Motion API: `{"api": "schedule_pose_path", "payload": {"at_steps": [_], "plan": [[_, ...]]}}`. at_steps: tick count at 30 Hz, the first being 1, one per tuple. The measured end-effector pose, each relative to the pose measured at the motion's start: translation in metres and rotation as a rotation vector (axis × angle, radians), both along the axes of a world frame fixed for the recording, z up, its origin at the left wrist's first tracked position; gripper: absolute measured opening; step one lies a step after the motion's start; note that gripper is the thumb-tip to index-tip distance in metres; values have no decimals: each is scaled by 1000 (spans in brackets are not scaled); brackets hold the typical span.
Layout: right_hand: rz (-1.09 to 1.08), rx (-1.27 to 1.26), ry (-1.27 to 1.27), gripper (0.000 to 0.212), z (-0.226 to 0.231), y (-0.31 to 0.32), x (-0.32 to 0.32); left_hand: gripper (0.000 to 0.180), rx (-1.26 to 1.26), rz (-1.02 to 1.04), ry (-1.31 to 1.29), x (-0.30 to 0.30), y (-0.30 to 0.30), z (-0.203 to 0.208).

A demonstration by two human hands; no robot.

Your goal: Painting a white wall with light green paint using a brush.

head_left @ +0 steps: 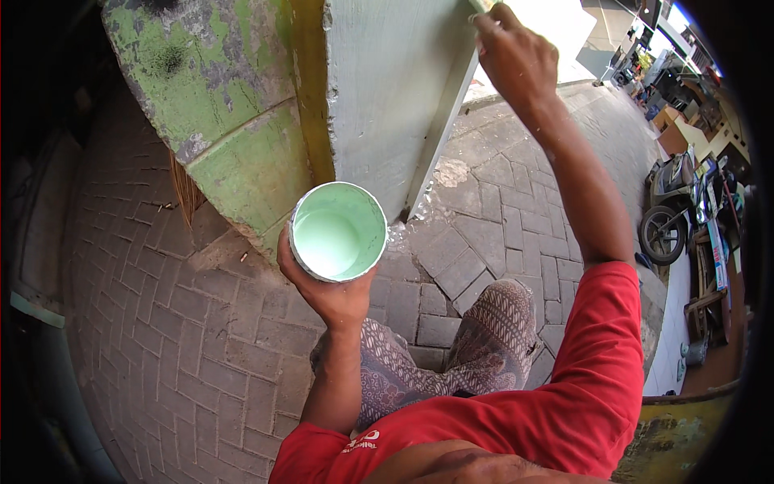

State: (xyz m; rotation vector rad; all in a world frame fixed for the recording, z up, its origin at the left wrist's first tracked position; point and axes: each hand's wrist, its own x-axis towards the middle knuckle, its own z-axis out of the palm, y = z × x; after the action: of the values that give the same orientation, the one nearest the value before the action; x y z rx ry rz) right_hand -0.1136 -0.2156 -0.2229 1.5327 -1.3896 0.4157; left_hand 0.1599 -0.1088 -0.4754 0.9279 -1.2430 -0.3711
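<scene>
My left hand (pixel 329 300) is wrapped round a round tub of pale green paint (pixel 380 234) from below and the side. The tub is tilted so its mouth shows, with paint pooled at the bottom and smears on its inner wall and rim. At the top edge, my right hand (pixel 516 50) is closed on a small pale green, paint-smeared tool (pixel 482 5); most of it is hidden or out of frame, so its kind cannot be told. That hand is beside the upper right edge of an upright grey-white panel (pixel 387 97), which has a rough left edge.
Left of the panel stand a yellow-brown post (pixel 313 97) and a wall with peeling green paint (pixel 234 145). Grey paving bricks (pixel 218 355) cover the ground, with pale spatters near the panel's foot. A parked motorbike (pixel 673 202) and assorted household things are at the far right.
</scene>
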Motion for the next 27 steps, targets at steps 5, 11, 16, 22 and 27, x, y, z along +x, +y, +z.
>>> {"api": "schedule_pose_path", "payload": {"at_steps": [5, 11, 16, 22, 27], "plan": [[32, 342, -5, 17, -153, 11, -6, 110, -36, 14, 31, -5, 1, 5], [109, 679, -384, 17, -174, 14, -9, 113, -27, 38, -41, -1, 4, 3], [263, 243, -368, 17, -17, -1, -37, 113, 29, 35, -45, -8, 5, 0], [373, -264, 11, 8, 146, 4, -25, 112, 27, 50, -88, -13, 3, 6], [25, -31, 208, 10, 81, -15, -25, 111, 17, 19, -44, -15, 2, 3]]}}
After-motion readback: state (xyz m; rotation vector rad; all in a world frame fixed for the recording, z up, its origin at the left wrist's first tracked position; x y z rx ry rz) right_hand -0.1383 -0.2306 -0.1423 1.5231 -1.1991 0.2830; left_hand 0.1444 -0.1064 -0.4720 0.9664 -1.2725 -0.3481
